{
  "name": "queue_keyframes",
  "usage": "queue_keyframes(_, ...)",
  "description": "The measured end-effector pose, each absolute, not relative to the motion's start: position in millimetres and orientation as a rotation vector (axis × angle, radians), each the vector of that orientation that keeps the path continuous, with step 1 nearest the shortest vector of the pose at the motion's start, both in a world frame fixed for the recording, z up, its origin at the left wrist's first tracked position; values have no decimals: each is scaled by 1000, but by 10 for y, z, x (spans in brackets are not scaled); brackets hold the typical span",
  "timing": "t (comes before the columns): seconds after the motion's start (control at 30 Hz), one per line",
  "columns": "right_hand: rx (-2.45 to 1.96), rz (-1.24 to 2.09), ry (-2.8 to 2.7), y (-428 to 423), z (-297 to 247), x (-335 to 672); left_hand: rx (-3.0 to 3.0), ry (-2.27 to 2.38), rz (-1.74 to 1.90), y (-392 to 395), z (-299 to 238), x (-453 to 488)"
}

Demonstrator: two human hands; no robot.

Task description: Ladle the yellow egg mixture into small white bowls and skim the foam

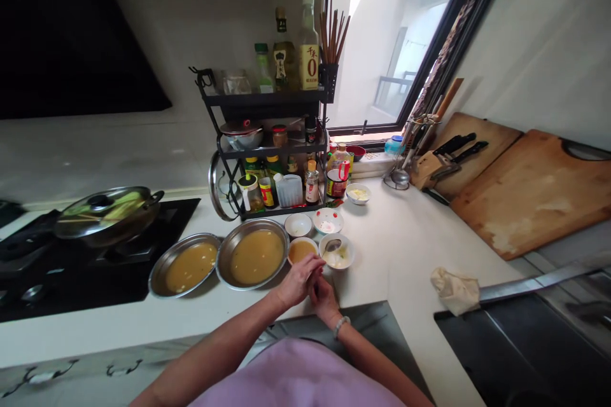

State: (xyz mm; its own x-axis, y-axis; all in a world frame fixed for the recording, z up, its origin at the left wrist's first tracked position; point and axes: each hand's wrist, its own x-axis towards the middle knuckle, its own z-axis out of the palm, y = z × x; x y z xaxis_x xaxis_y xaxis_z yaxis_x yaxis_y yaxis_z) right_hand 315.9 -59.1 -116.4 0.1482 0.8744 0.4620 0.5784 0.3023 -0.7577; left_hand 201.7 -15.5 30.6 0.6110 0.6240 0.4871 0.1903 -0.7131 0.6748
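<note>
My left hand point(300, 281) and my right hand point(325, 303) meet low over the counter's front part, fingers drawn together and touching. Anything pinched between them is too small or hidden. Just beyond the fingertips is a white bowl point(349, 259) with pale, whitish contents. A metal spoon point(333, 245) lies over that bowl, its handle pointing toward my left fingers; I cannot tell whether they touch it. Left of it, partly covered by my left hand, stands a small bowl of brownish liquid point(302, 249). A bracelet point(340, 327) circles my right wrist.
Two steel basins point(224, 275) point(157, 283) of cloudy brown liquid stand left, beside a stove with a lidded pan point(107, 210). Behind are small bowls point(299, 225) point(328, 221) and a black rack point(267, 100) of bottles. Cutting boards point(539, 191), knives and a sink with a cloth point(456, 290) are right.
</note>
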Motion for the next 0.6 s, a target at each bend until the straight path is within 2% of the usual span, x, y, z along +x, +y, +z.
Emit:
queue_keyframes(0.1,-1383,366,-1549,-595,-1183,3175,2210,769,1087,-185,344,1919)
queue_keyframes(0.33,-1376,386,-1571,-607,-1187,3198,1518,1515,1382,-93,278,1142)
queue_keyframes(0.6,-1359,419,-1602,-599,-1206,3207,1677,1749,1255,-174,-12,759)
